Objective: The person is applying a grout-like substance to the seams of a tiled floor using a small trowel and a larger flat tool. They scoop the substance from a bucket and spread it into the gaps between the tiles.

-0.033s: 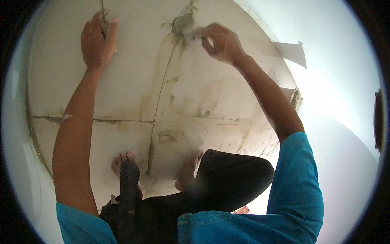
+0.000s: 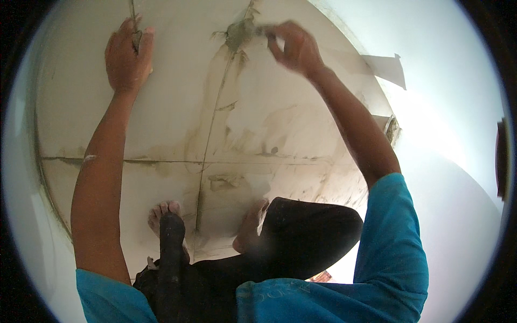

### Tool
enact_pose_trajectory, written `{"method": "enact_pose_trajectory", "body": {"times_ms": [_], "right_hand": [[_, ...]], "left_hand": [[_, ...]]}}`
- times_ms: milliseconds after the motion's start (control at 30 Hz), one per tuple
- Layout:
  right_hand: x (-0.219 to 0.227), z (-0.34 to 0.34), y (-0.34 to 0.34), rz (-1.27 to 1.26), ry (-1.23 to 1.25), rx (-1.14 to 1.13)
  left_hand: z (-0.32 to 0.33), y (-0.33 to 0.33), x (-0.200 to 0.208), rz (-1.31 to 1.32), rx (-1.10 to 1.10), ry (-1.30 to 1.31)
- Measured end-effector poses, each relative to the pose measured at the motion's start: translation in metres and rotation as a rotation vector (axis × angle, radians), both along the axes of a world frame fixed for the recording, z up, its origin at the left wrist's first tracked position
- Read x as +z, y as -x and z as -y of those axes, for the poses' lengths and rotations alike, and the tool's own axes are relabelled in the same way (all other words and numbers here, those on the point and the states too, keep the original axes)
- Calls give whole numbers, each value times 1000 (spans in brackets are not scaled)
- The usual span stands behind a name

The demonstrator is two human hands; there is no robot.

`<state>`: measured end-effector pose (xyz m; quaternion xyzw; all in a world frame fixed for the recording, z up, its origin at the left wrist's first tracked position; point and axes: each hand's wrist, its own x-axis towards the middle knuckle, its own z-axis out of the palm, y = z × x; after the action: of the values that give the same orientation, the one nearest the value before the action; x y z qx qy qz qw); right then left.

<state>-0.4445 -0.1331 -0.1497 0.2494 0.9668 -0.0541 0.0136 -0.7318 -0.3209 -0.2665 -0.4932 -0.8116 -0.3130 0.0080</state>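
Observation:
My left hand (image 2: pixel 128 56) is at the far left over the pale tiled floor (image 2: pixel 167 97), fingers and thumb around a thin dark rod-like tool (image 2: pixel 132 8). A lump of grey paste (image 2: pixel 137 40) shows by the thumb, and the tool's far end leaves the picture. My right hand (image 2: pixel 299 48) is closed in a pinch on a small grey flat tool (image 2: pixel 263 30), blurred by motion. Just left of that tool, a wet patch of grey-green grout (image 2: pixel 238 35) lies across the joint between tiles.
Dark joints (image 2: pixel 207 137) cross the floor, with dried smears (image 2: pixel 226 181) around them. My bare foot (image 2: pixel 163 212) and bent black-clad knee (image 2: pixel 318 229) are close below. A white wall (image 2: pixel 452 124) curves along the right, and a grey flap (image 2: pixel 386 70) stands out near it.
My right hand has moved slightly up and away from me, its tool drawing to the far right edge of the grout patch. The left hand has barely shifted left with its tool.

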Motion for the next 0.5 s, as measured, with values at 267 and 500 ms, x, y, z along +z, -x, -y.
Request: {"method": "enact_pose_trajectory", "body": {"times_ms": [267,500], "right_hand": [[-38,47,4,-103,21,96],[-2,22,25,-173,293,-460]], "left_hand": [[-11,-11,25,-48,-18,83],[-7,-6,25,-91,-23,96]]}}
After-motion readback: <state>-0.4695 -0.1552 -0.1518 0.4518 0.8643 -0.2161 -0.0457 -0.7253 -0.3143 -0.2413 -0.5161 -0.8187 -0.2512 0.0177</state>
